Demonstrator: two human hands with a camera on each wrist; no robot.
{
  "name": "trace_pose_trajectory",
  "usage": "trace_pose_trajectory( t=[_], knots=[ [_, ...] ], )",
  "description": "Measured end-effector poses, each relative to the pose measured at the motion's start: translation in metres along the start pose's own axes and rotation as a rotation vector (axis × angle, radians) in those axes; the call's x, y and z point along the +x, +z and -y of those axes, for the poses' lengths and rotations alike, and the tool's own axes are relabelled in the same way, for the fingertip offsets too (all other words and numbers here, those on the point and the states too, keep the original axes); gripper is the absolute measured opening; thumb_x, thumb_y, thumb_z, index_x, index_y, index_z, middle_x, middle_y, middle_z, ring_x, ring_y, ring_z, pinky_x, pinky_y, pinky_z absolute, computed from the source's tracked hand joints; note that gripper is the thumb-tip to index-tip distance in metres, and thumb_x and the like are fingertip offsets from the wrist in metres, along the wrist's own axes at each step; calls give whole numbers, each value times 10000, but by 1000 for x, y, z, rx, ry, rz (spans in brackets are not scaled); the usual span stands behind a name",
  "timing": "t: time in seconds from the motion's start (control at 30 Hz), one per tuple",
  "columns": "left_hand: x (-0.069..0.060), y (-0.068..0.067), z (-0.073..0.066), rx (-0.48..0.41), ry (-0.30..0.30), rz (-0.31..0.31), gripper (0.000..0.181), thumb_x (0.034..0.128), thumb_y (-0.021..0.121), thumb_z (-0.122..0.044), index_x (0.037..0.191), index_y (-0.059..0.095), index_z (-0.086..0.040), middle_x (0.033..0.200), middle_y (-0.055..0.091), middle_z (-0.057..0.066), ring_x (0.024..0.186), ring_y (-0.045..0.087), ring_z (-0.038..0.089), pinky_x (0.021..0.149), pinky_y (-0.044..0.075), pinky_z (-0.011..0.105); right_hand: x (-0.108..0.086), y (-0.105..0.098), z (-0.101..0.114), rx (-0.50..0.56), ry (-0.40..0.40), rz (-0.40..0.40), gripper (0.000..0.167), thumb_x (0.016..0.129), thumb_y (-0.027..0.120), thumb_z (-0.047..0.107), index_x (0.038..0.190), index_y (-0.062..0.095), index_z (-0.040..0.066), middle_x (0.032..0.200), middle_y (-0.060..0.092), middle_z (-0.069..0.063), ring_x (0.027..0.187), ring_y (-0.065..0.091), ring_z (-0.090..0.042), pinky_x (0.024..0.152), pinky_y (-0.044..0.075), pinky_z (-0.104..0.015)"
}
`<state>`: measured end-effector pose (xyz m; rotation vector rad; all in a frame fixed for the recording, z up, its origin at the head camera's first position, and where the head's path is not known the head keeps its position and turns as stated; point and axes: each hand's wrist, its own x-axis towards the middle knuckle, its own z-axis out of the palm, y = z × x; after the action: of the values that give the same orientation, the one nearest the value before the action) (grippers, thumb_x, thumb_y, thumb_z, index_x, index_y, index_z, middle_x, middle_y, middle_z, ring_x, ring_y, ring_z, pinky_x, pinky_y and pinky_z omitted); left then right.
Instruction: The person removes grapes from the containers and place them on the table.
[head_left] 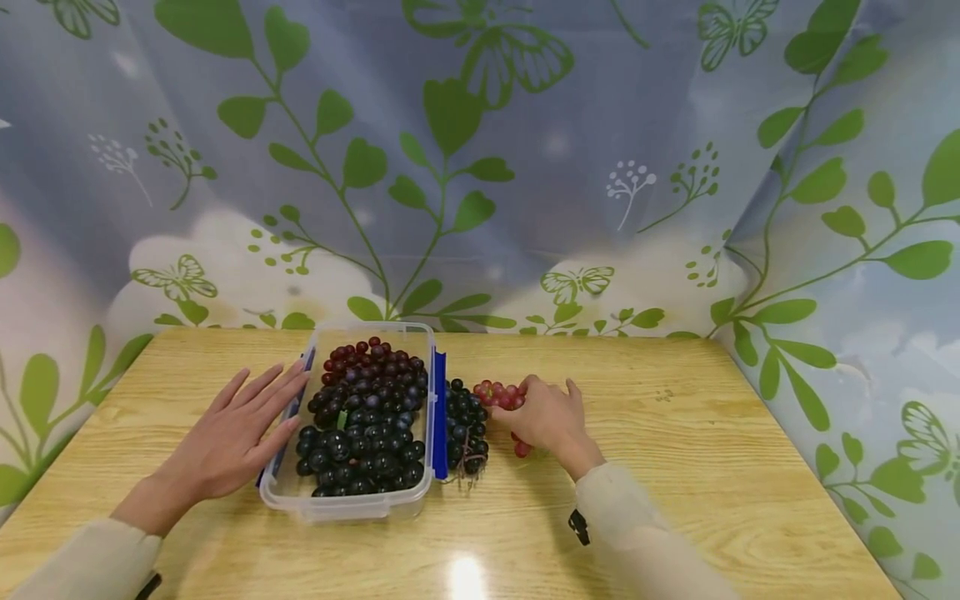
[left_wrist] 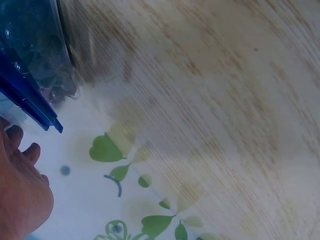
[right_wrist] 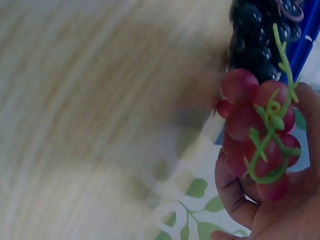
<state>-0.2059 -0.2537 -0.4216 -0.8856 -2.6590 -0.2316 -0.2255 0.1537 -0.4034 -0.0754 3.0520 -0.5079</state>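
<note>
My R hand had fingers curled round red grapes, just R of black bunch outside box; L hand straight-fingered at box's L side. Prob. pick-up step; next move likely needed gentle grip w/o squashing.

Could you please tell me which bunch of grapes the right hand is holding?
The pinkish-red bunch with the curly green stem; the dark bunch lies on the table, and the other grapes sit inside the clear box.
</note>
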Motion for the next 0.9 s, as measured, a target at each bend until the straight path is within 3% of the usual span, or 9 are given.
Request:
trace_pose_trajectory(
  t=[0.13,0.37,0.5,0.6,0.7,0.9],
  knots=[
    [0,0,-1,-1,1,2,579,993,498,-307,1503,324,-96,1556,253,64,1403,236,278,1141,24,454,-4,6,1,24,9,19,469,828,625,573,925,636,114,568,552,54,624,585,-149,1089,103,-603],
    [0,0,-1,0,-2,0,576,1005,464,-327,1513,302,-110,1557,251,62,1397,248,288,1141,21,449,-13,10,5,47,-9,48,525,882,515,643,792,608,134,470,529,20,488,515,-123,1084,56,-627],
    [0,0,-1,-5,-1,-1,574,1006,464,-326,1511,307,-105,1559,247,60,1398,248,285,1141,26,452,-17,8,8,56,-13,68,549,919,446,635,681,562,154,469,525,20,523,544,-153,1077,43,-641],
    [1,1,-1,-10,0,-2,573,1004,471,-321,1508,314,-99,1559,246,60,1398,248,285,1141,27,453,-19,4,10,68,-15,92,517,945,430,592,722,603,159,531,547,30,706,633,-222,1071,43,-652],
    [0,1,-1,-13,-2,-2,580,1002,478,-313,1516,297,-114,1559,246,61,1397,250,289,1141,28,452,-20,-1,12,85,-15,126,456,955,458,539,895,669,139,616,573,38,928,644,-281,1068,49,-655],
    [0,0,-2,-16,-6,-1,582,1003,477,-305,1522,282,-128,1555,256,65,1395,253,294,1141,31,454,-21,-3,14,112,-25,179,421,962,492,496,942,655,108,606,559,-3,814,637,-243,1073,62,-648]
  ],
)
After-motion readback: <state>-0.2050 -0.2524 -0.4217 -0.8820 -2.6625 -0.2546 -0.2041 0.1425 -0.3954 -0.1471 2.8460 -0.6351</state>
